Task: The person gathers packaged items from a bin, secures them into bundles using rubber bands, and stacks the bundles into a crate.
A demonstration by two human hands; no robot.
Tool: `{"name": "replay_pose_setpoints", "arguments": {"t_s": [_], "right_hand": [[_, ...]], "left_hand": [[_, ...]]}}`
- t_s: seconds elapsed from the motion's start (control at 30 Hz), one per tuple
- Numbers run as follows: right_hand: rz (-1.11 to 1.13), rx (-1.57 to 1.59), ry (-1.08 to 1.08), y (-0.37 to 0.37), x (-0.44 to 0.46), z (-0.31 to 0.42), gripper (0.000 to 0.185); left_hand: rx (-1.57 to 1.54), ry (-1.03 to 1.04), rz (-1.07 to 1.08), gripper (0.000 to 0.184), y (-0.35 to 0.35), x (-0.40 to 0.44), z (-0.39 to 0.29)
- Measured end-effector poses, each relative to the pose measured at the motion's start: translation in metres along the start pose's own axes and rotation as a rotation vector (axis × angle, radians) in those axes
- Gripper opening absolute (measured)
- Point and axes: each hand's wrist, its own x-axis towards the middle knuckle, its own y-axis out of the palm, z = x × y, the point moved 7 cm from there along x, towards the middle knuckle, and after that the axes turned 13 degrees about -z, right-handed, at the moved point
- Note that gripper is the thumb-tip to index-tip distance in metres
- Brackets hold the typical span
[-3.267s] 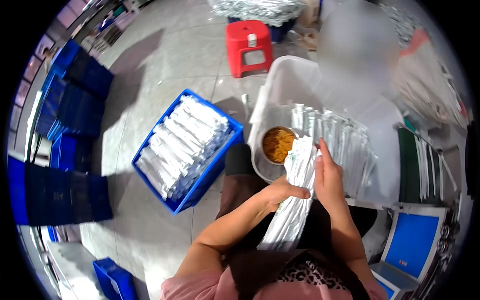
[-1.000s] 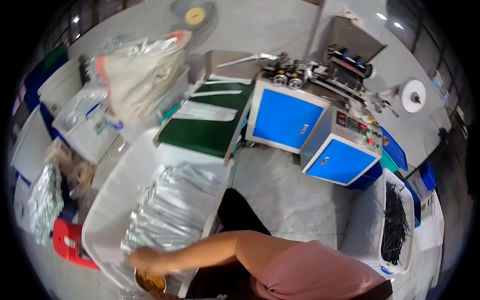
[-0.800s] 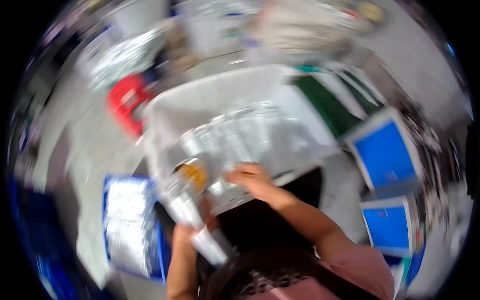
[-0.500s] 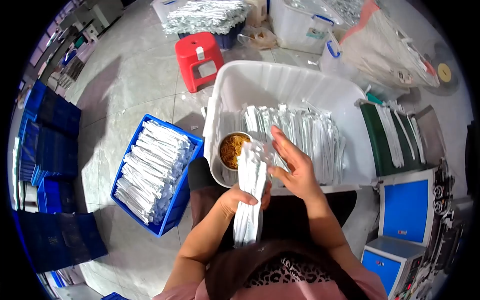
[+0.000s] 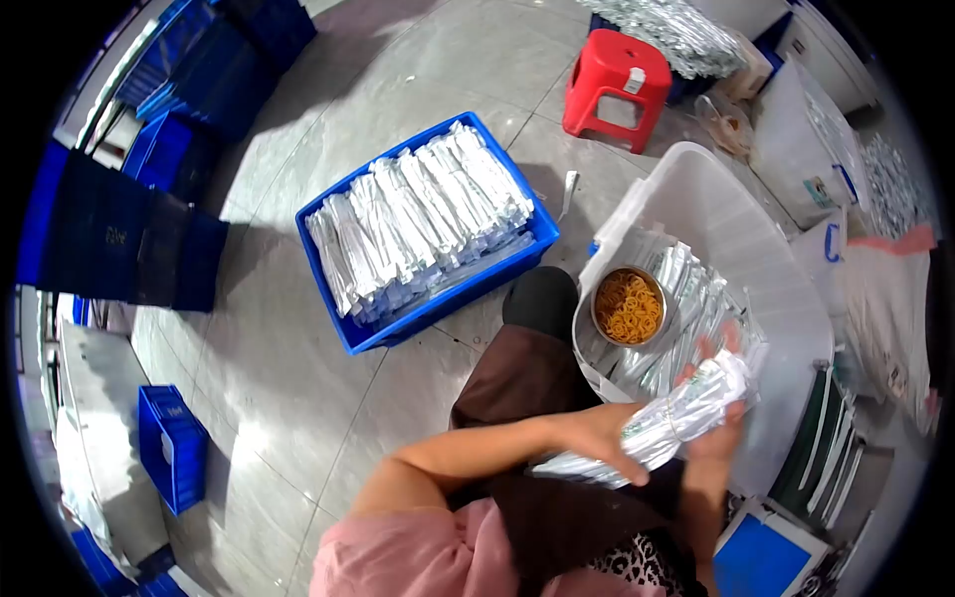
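A bundle of slim white-and-silver packets (image 5: 676, 413) lies slanted across my lap. My left hand (image 5: 599, 438) is closed around its middle, thumb in front and the other fingers hidden behind. Toward the upper end, my right hand (image 5: 724, 428) wraps the bundle from behind, its fingertips blurred beyond the packets. Just past the bundle, a round metal bowl (image 5: 665, 326) of yellow-orange rubber bands (image 5: 629, 308) rests on more packets (image 5: 686, 289) inside a large white tub (image 5: 766, 249).
A blue crate (image 5: 477, 274) full of packet bundles stands on the floor left of my knee. Beyond it is a red stool (image 5: 619, 85). Stacked blue crates (image 5: 109, 234) line the left side, with a small blue crate (image 5: 189, 463) nearby. A blue-panelled machine (image 5: 761, 557) stands at right.
The view has swung left. My right hand, open beside the bundle before, is now around its upper end. The bundle has tilted from upright to slanted, still in my left hand.
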Motion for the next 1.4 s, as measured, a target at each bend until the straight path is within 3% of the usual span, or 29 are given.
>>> {"name": "replay_pose_setpoints", "arguments": {"t_s": [0.03, 0.13, 0.17, 0.2, 0.23, 0.3, 0.37, 0.43, 0.5, 0.57, 0.6, 0.63, 0.7, 0.77, 0.8, 0.9, 1.1, 1.13, 1.17, 1.2, 1.23, 1.27, 1.3, 1.33, 1.37, 1.4], "right_hand": [[-0.01, 0.049, 0.186, -0.013, -0.006, -0.039, 0.062], [0.126, -0.179, 0.368, 0.012, -0.034, -0.104, 0.069], [0.145, -0.177, 0.351, 0.027, -0.027, -0.103, 0.063], [0.161, -0.173, 0.328, 0.042, -0.019, -0.1, 0.057], [0.215, -0.23, 0.298, 0.056, -0.01, -0.094, 0.067], [0.171, -0.192, 0.085, 0.079, 0.011, -0.074, 0.074], [0.272, -0.461, 0.002, 0.09, 0.029, -0.059, 0.072], [0.297, -0.546, 0.023, 0.076, 0.035, -0.057, 0.062], [0.342, -0.68, 0.166, 0.063, 0.034, -0.07, 0.054], [0.293, -0.781, 0.123, 0.058, 0.037, -0.076, 0.043], [0.336, -0.906, 0.082, 0.056, 0.037, -0.081, 0.041], [0.379, -1.034, 0.048, 0.054, 0.035, -0.086, 0.038], [0.335, -1.088, 0.07, 0.052, 0.035, -0.09, 0.035], [0.392, -1.233, 0.019, 0.051, 0.033, -0.095, 0.034], [0.368, -1.213, 0.096, 0.052, 0.033, -0.096, 0.033], [0.367, -1.24, 0.124, 0.05, 0.035, -0.099, 0.033], [0.328, -1.316, 0.148, 0.038, 0.038, -0.09, 0.034], [0.349, -1.359, 0.109, 0.037, 0.038, -0.084, 0.032], [0.237, -1.399, 0.112, 0.026, 0.039, -0.077, 0.032], [0.279, -1.412, 0.09, 0.021, 0.035, -0.075, 0.032], [0.317, -1.428, 0.053, 0.014, 0.032, -0.074, 0.031], [0.188, -1.468, 0.024, -0.001, 0.033, -0.067, 0.031], [0.157, -1.401, 0.059, -0.015, 0.035, -0.066, 0.03], [0.15, -1.321, 0.095, -0.026, 0.034, -0.063, 0.029], [0.094, -1.32, 0.07, -0.045, 0.034, -0.059, 0.029], [-0.036, -1.243, 0.051, -0.069, 0.033, -0.054, 0.03]], "left_hand": [[0.026, 0.022, -0.129, 0.059, -0.01, -0.014, 0.015], [0.145, -0.139, -0.39, 0.055, -0.037, -0.044, 0.031], [0.179, -0.206, -0.458, 0.053, -0.045, -0.053, 0.031], [0.089, -0.076, -0.562, 0.057, -0.057, -0.053, 0.021], [0.003, 0.056, -0.656, 0.061, -0.069, -0.057, 0.011], [0.149, 0.319, -0.845, 0.067, -0.113, -0.074, -0.027], [0.522, 0.135, -0.999, 0.068, -0.177, -0.099, -0.047], [0.833, 0.077, -1.183, 0.063, -0.249, -0.122, -0.048], [1.058, -0.132, -1.201, 0.053, -0.313, -0.147, -0.017], [1.252, -0.284, -1.102, 0.055, -0.356, -0.169, 0.038], [1.247, -0.555, -0.974, 0.057, -0.372, -0.181, 0.073], [1.271, -0.607, -0.878, 0.058, -0.382, -0.192, 0.106], [1.204, -0.933, -0.858, 0.059, -0.399, -0.215, 0.157], [1.115, -0.994, -0.777, 0.059, -0.414, -0.213, 0.169], [1.229, -1.034, -0.66, 0.053, -0.421, -0.204, 0.176], [1.293, -0.967, -0.668, 0.051, -0.411, -0.138, 0.138], [1.078, -0.643, -0.686, 0.035, -0.453, -0.1, 0.254], [1.117, -0.652, -0.657, 0.033, -0.462, -0.102, 0.273], [1.072, -0.874, -0.782, 0.036, -0.476, -0.109, 0.293], [1.029, -1.001, -0.805, 0.039, -0.462, -0.1, 0.267], [0.948, -0.984, -0.794, 0.053, -0.476, -0.098, 0.279], [1.138, -0.9, -0.768, 0.06, -0.508, -0.11, 0.322], [1.147, -0.922, -0.933, 0.06, -0.549, -0.141, 0.388], [1.157, -0.906, -0.931, 0.06, -0.49, -0.118, 0.276], [1.173, -0.922, -0.78, 0.048, -0.473, -0.109, 0.246], [1.202, -0.877, -0.752, 0.048, -0.477, -0.114, 0.25]]}}
